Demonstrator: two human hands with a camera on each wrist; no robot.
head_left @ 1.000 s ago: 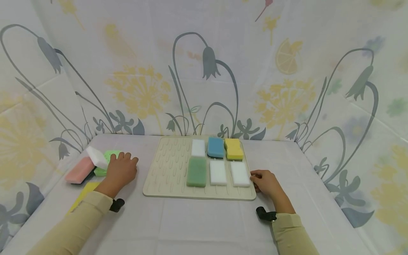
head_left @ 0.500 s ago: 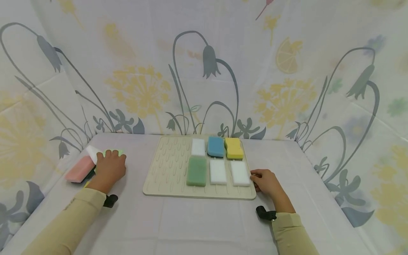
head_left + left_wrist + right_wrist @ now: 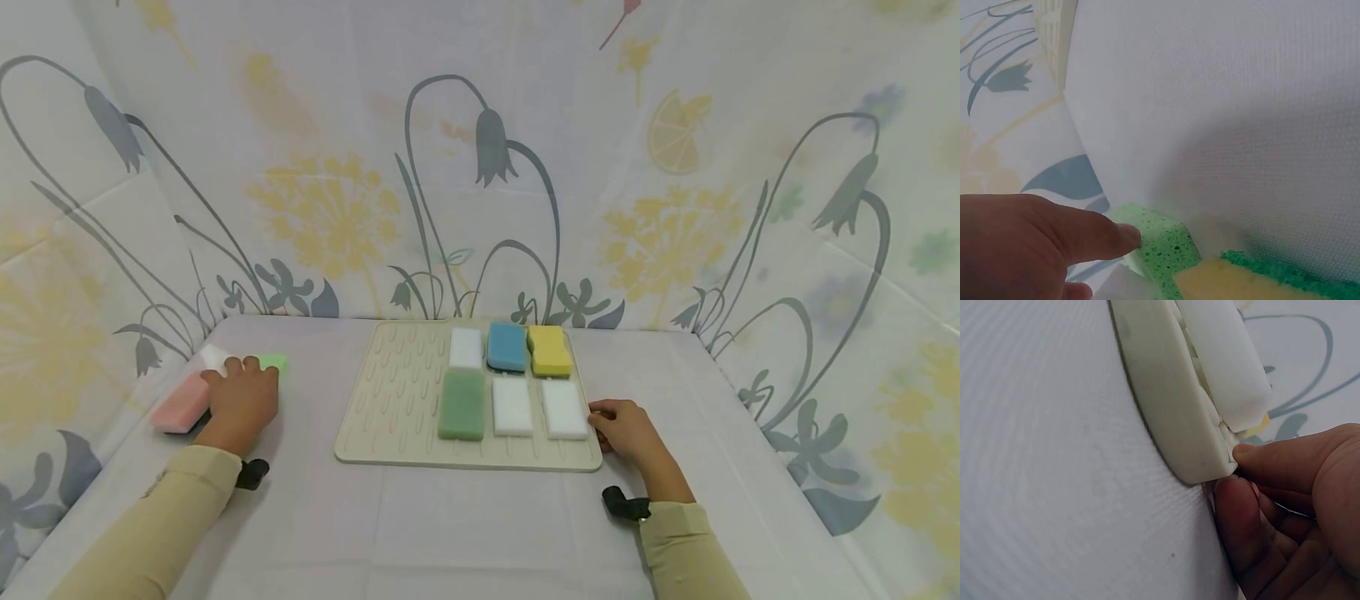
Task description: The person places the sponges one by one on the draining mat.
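Note:
My left hand point(image 3: 242, 398) reaches over the sponge pile at the table's left. In the left wrist view, its thumb lies against a light green sponge point(image 3: 1172, 247) with dark pores. A white sponge point(image 3: 213, 357) and a pink sponge point(image 3: 180, 403) with a dark base show beside the fingers. Close to the wrist camera is a yellow sponge point(image 3: 1229, 281) with a green scouring layer, hidden under the arm in the head view. I cannot tell whether the left fingertips grip anything. My right hand point(image 3: 624, 427) pinches the right edge of a cream ridged mat point(image 3: 397, 408) between thumb and finger.
On the mat stand a blue sponge point(image 3: 507, 347), a yellow notched sponge point(image 3: 550, 350), a green sponge point(image 3: 462, 404) and several white ones, such as the white block point(image 3: 566, 409) near its right edge. Floral cloth point(image 3: 480, 208) rises behind the table.
My left hand has moved left across the pile, now covering more of the white sponge and reaching the pink one; the yellow sponge has gone under the arm. The right hand has stayed put.

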